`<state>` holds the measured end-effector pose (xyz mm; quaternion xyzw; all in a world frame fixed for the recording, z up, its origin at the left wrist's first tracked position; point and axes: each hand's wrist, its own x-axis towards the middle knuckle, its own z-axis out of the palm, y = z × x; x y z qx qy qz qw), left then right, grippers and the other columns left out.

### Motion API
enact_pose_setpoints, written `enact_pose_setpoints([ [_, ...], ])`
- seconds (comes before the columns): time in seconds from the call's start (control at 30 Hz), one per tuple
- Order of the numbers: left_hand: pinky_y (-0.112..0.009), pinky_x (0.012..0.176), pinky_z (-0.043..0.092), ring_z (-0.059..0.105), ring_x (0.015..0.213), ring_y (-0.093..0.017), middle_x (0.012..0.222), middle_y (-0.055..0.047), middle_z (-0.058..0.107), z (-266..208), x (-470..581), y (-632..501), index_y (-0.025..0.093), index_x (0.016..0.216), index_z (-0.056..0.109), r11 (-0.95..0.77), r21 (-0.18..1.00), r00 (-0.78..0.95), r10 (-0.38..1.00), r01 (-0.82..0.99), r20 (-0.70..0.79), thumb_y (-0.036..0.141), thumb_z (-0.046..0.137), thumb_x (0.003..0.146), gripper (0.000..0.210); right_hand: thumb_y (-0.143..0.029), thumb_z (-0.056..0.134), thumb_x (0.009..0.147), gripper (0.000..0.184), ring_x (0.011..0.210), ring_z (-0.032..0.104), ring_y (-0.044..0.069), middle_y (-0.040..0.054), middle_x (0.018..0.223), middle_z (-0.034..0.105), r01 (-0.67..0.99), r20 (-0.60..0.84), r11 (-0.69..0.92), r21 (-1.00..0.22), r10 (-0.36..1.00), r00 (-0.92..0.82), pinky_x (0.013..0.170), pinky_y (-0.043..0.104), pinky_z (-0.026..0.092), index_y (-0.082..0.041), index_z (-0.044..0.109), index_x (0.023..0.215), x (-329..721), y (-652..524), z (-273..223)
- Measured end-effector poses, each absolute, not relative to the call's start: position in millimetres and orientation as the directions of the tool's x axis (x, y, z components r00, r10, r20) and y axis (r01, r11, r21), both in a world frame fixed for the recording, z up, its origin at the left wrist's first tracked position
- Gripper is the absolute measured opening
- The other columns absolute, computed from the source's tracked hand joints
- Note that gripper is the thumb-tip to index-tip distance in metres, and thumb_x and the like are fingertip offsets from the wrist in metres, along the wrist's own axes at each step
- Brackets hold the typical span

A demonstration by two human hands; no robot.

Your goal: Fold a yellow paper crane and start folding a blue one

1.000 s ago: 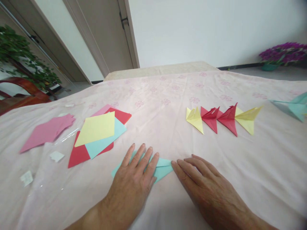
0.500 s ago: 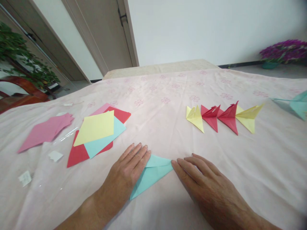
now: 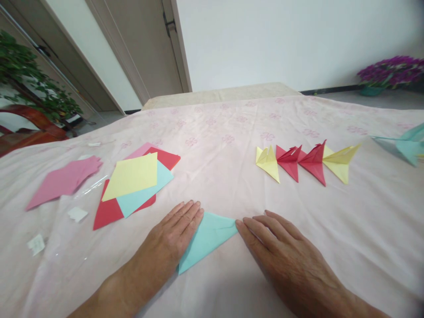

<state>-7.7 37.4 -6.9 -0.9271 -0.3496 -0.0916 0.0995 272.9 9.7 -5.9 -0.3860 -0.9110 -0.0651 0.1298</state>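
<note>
A folded sheet of light blue paper [image 3: 207, 240] lies on the cloth between my hands, its narrow point towards the right. My left hand [image 3: 175, 234] rests flat over the paper's left part, fingers stretched out and side by side, hiding that edge. The fingertips of my right hand [image 3: 281, 247] touch the paper's right tip. Its fingers are extended, with nothing gripped in them. Beyond my right hand stands a row of folded paper pieces: a yellow one [image 3: 270, 165], a red one [image 3: 289, 163], another red one [image 3: 314, 163] and another yellow one [image 3: 341, 165].
At the left, yellow [image 3: 132, 174], light blue and red sheets overlap in a pile. Farther left lie pink sheets [image 3: 64, 183], clear plastic film and small white scraps [image 3: 36, 244]. A light blue folded piece [image 3: 409, 148] sits at the right edge. A pink floral tablecloth [image 3: 212, 137] covers the table.
The blue paper's upper flap, raised a little with a visible gap before, now lies flatter. My left hand has slid slightly left; my right hand has barely moved.
</note>
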Motion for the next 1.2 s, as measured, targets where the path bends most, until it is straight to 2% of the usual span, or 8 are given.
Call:
enact_pose_setpoints([
  [0.13, -0.043, 0.111, 0.041, 0.046, 0.134, -0.023, 0.141, -0.012, 0.055, 13, -10, 37, 0.014, 0.131, 0.055, -0.735, -0.064, 0.735, 0.662, 0.675, 0.145, 0.004, 0.037, 0.089, 0.046, -0.004, 0.049, 0.081, 0.047, 0.103, 0.059, 0.026, 0.0115, 0.118, 0.064, 0.722, 0.289, 0.691, 0.03, 0.685, -0.669, 0.1, 0.051, 0.046, -0.012, 0.055, 0.127, 273, 10, -5],
  [0.33, -0.054, 0.11, 0.039, 0.05, 0.128, -0.036, 0.127, -0.02, 0.063, 20, 20, 26, 0.009, 0.107, 0.069, -0.565, -0.122, 0.577, 0.778, 0.816, 0.249, 0.051, 0.051, 0.091, 0.049, -0.007, 0.054, 0.08, 0.047, 0.104, 0.057, 0.025, 0.0083, 0.119, 0.064, 0.739, 0.277, 0.674, -0.001, 0.71, -0.648, 0.103, 0.048, 0.043, -0.013, 0.055, 0.126, 271, 10, -5],
  [0.43, -0.05, 0.098, 0.049, 0.062, 0.109, -0.035, 0.109, -0.025, 0.068, 3, 34, 23, 0.0, 0.104, 0.067, -0.508, -0.232, 0.559, 0.742, 0.829, 0.371, 0.041, 0.046, 0.095, 0.047, -0.006, 0.057, 0.078, 0.046, 0.103, 0.057, 0.024, 0.0077, 0.119, 0.063, 0.748, 0.265, 0.664, 0.007, 0.72, -0.642, 0.104, 0.046, 0.041, -0.014, 0.056, 0.124, 270, 8, -3],
  [0.57, -0.051, 0.099, 0.049, 0.064, 0.098, -0.029, 0.102, -0.018, 0.066, -13, 36, 23, 0.008, 0.093, 0.064, -0.444, -0.235, 0.502, 0.763, 0.865, 0.407, 0.031, 0.046, 0.096, 0.029, -0.006, 0.061, 0.079, 0.044, 0.102, 0.057, 0.023, 0.0079, 0.113, 0.063, 0.766, 0.283, 0.642, 0.042, 0.727, -0.625, 0.103, 0.045, 0.041, -0.014, 0.055, 0.122, 268, 7, -3],
  [0.73, -0.05, 0.095, 0.052, 0.061, 0.102, -0.027, 0.11, -0.014, 0.062, -13, 31, 23, 0.014, 0.095, 0.058, -0.464, -0.126, 0.467, 0.759, 0.877, 0.454, 0.033, 0.047, 0.096, 0.022, -0.005, 0.061, 0.079, 0.038, 0.099, 0.057, 0.023, 0.0078, 0.106, 0.061, 0.757, 0.277, 0.652, 0.043, 0.721, -0.635, 0.101, 0.043, 0.042, -0.013, 0.056, 0.115, 265, 7, 0],
  [0.9, -0.038, 0.085, 0.056, 0.062, 0.097, -0.02, 0.103, -0.006, 0.064, -3, 20, 31, 0.019, 0.101, 0.056, -0.531, 0.159, 0.467, 0.826, 0.832, 0.317, 0.02, 0.054, 0.093, 0.008, -0.005, 0.061, 0.08, 0.032, 0.098, 0.055, 0.023, 0.0083, 0.105, 0.06, 0.747, 0.286, 0.661, 0.075, 0.703, -0.651, 0.1, 0.041, 0.042, -0.013, 0.057, 0.111, 264, 6, 3],
  [1.03, -0.038, 0.099, 0.051, 0.059, 0.115, -0.019, 0.125, -0.006, 0.061, 1, -1, 32, 0.023, 0.118, 0.056, -0.571, 0.303, 0.512, 0.82, 0.763, 0.254, 0.016, 0.057, 0.091, 0.028, -0.003, 0.058, 0.08, 0.028, 0.093, 0.055, 0.022, 0.0073, 0.099, 0.06, 0.744, 0.291, 0.664, 0.08, 0.698, -0.654, 0.095, 0.04, 0.045, -0.014, 0.058, 0.106, 265, 5, 4],
  [1.2, -0.045, 0.103, 0.047, 0.055, 0.123, -0.024, 0.133, -0.01, 0.057, 0, -15, 11, 0.021, 0.128, 0.051, -0.369, 0.35, 0.28, 0.918, 0.861, 0.28, 0.024, 0.06, 0.089, 0.04, -0.001, 0.053, 0.081, 0.031, 0.092, 0.056, 0.022, 0.008, 0.096, 0.06, 0.732, 0.302, 0.678, 0.071, 0.685, -0.663, 0.093, 0.041, 0.046, -0.012, 0.057, 0.11, 263, 3, 6],
])
